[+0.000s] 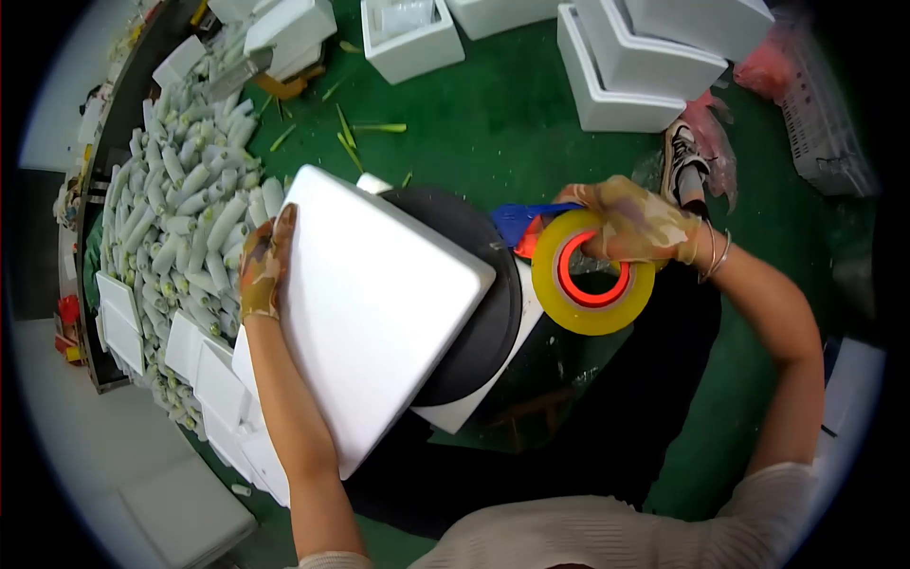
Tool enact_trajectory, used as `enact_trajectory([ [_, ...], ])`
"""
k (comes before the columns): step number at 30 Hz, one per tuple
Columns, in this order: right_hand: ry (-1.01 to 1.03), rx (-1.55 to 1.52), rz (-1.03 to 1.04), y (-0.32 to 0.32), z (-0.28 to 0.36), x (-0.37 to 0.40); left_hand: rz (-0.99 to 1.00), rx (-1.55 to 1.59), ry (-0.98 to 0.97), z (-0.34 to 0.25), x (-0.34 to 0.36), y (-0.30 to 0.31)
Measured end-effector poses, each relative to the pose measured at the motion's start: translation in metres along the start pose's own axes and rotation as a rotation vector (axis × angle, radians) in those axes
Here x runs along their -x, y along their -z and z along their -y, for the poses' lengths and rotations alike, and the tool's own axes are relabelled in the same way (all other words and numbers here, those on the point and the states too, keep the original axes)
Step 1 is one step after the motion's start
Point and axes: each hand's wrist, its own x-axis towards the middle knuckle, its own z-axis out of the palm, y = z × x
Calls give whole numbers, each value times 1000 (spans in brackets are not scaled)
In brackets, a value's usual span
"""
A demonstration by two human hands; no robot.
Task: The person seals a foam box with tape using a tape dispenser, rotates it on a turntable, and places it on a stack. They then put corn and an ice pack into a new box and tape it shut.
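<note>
A white foam box with its lid on (374, 313) stands tilted on a round black turntable (493, 351). My left hand (267, 261), in a patterned glove, presses flat against the box's left edge, fingers pointing up. My right hand (640, 220), gloved alike, is wrapped round a blue and red tape dispenser (519, 224) to the right of the box. The dispenser carries a large roll of yellow tape (555, 284) with an orange core. Its front end is beside the turntable's right edge, apart from the box.
A heap of wrapped cylindrical pieces (190, 209) lies at the left, with foam lids (220, 384) below it. Open foam boxes (413, 47) and stacked ones (621, 95) stand ahead. A plastic crate (817, 123) is at the right. Green leaves (379, 127) lie on the floor.
</note>
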Motion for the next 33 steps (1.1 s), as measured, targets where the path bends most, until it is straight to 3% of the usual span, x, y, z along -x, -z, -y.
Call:
enact_trajectory([
  [1,35,13,-135,-2,-10,1,-5,-43,-87,-10,-3,2],
  [2,69,19,-267,-4,-19,-1,-33,-67,-43,-18,5,1],
  [4,193,176,-361,11,-26,-46,10,-20,-37,-24,8,3],
  [6,48,8,-268,35,-1,-99,-34,-126,-118,-9,-2,1],
  [7,48,32,-319,42,9,-126,-17,-59,-114,-11,0,2],
  [10,170,136,-385,49,32,-206,37,95,-75,-24,6,6],
  [12,211,184,-220,53,46,-242,80,54,-83,-10,-9,12],
  [14,229,183,-178,55,50,-258,292,315,-173,-7,-16,18],
  [16,271,191,-32,59,57,-257,315,191,-177,-28,-35,20],
  [18,296,196,4,54,56,-255,159,361,-467,-60,-28,17],
  [19,362,213,-7,49,53,-255,262,567,-472,-56,-34,10],
  [20,423,233,-20,46,50,-254,272,576,-472,-58,-34,8],
  [22,406,229,-15,47,54,-246,332,162,-31,-62,-31,3],
  [24,395,227,21,47,55,-244,259,45,-79,-52,-38,0],
  [26,457,220,33,38,40,-263,268,229,-37,-52,-31,-1],
  [28,261,240,71,49,62,-223,243,234,-16,-60,-26,-2],
  [30,229,139,51,42,37,-198,242,275,-72,-57,-29,-5],
  [32,516,198,-172,23,-15,-177,315,456,-137,-33,-45,-8],
  [33,515,179,-164,23,-29,-137,291,409,-86,-39,-45,-7],
])
